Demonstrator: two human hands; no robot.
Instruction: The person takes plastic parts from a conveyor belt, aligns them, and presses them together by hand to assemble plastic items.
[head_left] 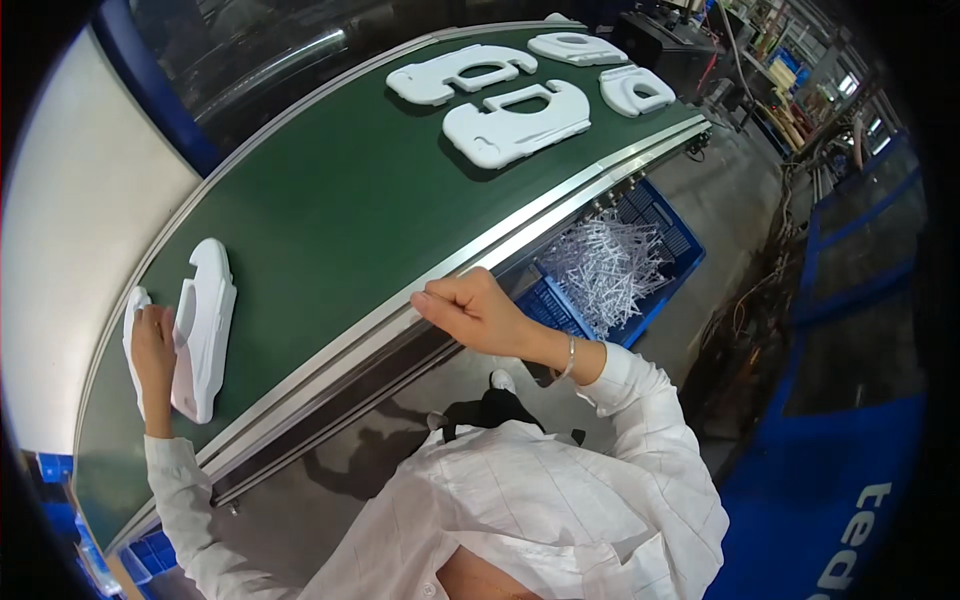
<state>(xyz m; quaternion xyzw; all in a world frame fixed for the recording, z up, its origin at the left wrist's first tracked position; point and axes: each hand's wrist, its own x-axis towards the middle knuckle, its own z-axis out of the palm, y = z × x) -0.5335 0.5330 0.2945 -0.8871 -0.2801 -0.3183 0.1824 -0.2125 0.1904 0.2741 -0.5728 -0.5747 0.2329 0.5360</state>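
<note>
At the left end of the green conveyor belt [330,210], my left hand [154,355] has its fingers curled over a white plastic part [137,298], which it mostly covers. Close beside that hand, on its right, lies a second white molded panel [212,315], long and with a cut-out in its side. My right hand [478,312] is closed, thumb against the curled fingers, over the belt's near metal rail. Whatever the right fist may hold is hidden. Farther along the belt lie several similar white panels [520,130] with large oval openings.
Below the near rail at right, a blue crate [685,235] holds a heap of thin, pale plastic sticks [610,265]. A blue machine panel [800,500] stands at far right. Cables [785,240] run along the floor there. Blue bins [150,555] sit at the lower left.
</note>
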